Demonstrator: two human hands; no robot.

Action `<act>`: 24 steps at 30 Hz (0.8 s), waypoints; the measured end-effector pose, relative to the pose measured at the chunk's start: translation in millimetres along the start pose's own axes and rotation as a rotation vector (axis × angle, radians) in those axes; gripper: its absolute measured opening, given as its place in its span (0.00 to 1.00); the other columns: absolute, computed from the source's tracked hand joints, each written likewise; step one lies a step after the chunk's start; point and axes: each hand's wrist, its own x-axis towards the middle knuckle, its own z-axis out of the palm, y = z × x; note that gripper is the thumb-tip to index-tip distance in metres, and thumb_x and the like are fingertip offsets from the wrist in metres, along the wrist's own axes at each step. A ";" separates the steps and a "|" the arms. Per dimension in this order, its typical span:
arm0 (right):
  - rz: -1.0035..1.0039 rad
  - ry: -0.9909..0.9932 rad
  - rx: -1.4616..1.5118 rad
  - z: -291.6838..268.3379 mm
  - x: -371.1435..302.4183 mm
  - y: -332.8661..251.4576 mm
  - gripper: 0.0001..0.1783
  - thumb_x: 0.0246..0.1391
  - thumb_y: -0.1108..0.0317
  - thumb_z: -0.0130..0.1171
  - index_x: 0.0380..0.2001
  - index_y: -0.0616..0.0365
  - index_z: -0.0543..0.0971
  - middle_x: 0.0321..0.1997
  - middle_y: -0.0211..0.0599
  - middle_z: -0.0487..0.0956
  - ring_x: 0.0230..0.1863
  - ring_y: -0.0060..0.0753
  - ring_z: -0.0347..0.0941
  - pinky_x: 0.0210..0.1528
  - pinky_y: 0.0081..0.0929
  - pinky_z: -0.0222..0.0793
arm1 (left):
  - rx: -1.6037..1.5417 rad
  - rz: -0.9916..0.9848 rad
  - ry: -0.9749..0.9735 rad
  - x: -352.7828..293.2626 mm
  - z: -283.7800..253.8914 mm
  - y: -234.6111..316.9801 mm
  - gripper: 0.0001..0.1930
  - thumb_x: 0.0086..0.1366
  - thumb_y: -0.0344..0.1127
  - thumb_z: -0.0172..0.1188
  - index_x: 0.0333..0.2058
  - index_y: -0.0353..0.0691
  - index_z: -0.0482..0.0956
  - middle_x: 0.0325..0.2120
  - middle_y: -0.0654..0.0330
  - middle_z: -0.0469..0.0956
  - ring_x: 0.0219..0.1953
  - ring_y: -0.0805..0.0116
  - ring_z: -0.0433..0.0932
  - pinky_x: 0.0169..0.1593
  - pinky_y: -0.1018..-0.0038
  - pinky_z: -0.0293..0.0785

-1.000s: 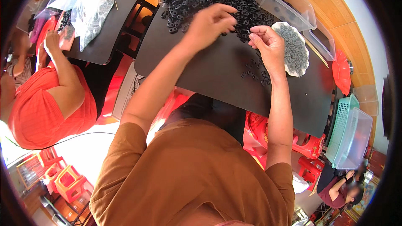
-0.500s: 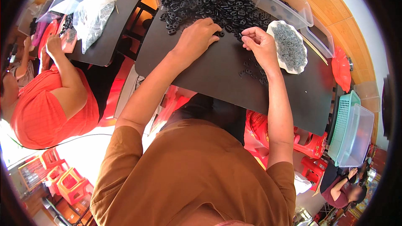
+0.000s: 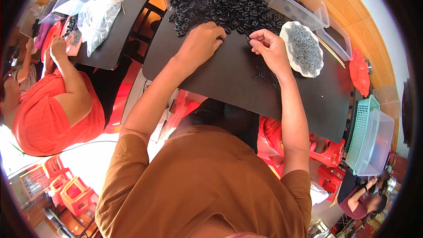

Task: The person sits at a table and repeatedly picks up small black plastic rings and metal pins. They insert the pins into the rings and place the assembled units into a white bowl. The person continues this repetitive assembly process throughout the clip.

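Observation:
A heap of small black plastic pieces with two holes each (image 3: 220, 0) covers the far part of the dark table. My left hand (image 3: 202, 43) is at its near edge, fingers curled down and thumb close to them; whatever they hold is hidden. Across a short gap, my right hand (image 3: 269, 49) pinches thumb and forefinger together, with a small black piece (image 3: 248, 39) at the tips. Beside that hand stands a white scalloped dish (image 3: 320, 61) full of small grey translucent parts (image 3: 303, 48). Several loose black pieces (image 3: 263, 76) lie below my right wrist.
Clear plastic bins (image 3: 304, 6) flank the heap. Thin sticks (image 3: 331, 52) and a red dish (image 3: 359, 72) are at the right, above a green basket (image 3: 359, 128). At left, a person in red (image 3: 57, 105) sits at another table with a plastic bag (image 3: 97, 22).
My left hand has drawn back slightly to the left, away from the pieces at the heap's edge. The right hand has shifted a little left, and its fingers are more curled.

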 end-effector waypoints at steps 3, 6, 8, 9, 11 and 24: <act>0.004 0.002 0.001 0.6 -0.9 -3.1 0.06 0.56 0.75 0.62 0.38 0.61 0.81 0.30 0.28 0.81 0.29 0.17 0.76 0.33 0.18 0.73 | -0.077 -0.006 0.050 -1.8 1.8 -2.7 0.10 0.57 0.22 0.61 0.40 0.35 0.80 0.36 0.51 0.78 0.38 0.53 0.80 0.42 0.65 0.77; 0.003 0.002 0.013 1.4 -2.5 -6.5 0.06 0.56 0.75 0.62 0.38 0.61 0.81 0.30 0.28 0.81 0.29 0.17 0.76 0.33 0.18 0.73 | -0.017 0.011 0.031 -1.2 1.2 -2.4 0.11 0.58 0.21 0.60 0.41 0.35 0.79 0.37 0.51 0.78 0.38 0.54 0.80 0.42 0.66 0.77; -0.004 0.007 0.034 2.3 -2.8 -7.5 0.06 0.56 0.75 0.62 0.38 0.61 0.81 0.30 0.28 0.81 0.29 0.17 0.76 0.33 0.18 0.73 | -0.041 0.008 0.043 -1.3 2.0 -2.9 0.11 0.58 0.21 0.60 0.41 0.35 0.79 0.37 0.51 0.78 0.38 0.54 0.80 0.43 0.66 0.76; -0.005 0.010 0.043 2.4 -3.1 -7.4 0.06 0.56 0.75 0.62 0.38 0.61 0.81 0.30 0.28 0.81 0.29 0.17 0.76 0.34 0.18 0.73 | -0.054 0.007 0.048 -1.5 2.5 -2.9 0.12 0.58 0.21 0.60 0.41 0.35 0.79 0.36 0.51 0.77 0.38 0.54 0.80 0.43 0.66 0.76; -0.022 0.006 0.053 1.7 -3.3 -7.4 0.05 0.57 0.75 0.62 0.38 0.61 0.81 0.30 0.28 0.80 0.29 0.17 0.76 0.34 0.18 0.73 | -0.042 0.024 0.003 -0.5 -1.6 -1.9 0.11 0.57 0.21 0.60 0.40 0.35 0.79 0.36 0.52 0.77 0.38 0.55 0.79 0.43 0.66 0.76; -0.066 -0.008 0.114 0.1 -4.5 -9.4 0.06 0.58 0.73 0.63 0.39 0.60 0.81 0.31 0.27 0.81 0.30 0.17 0.76 0.34 0.17 0.73 | -0.764 -0.365 -0.098 -2.8 4.9 3.8 0.06 0.62 0.23 0.63 0.39 0.33 0.81 0.41 0.59 0.82 0.41 0.73 0.81 0.42 0.77 0.78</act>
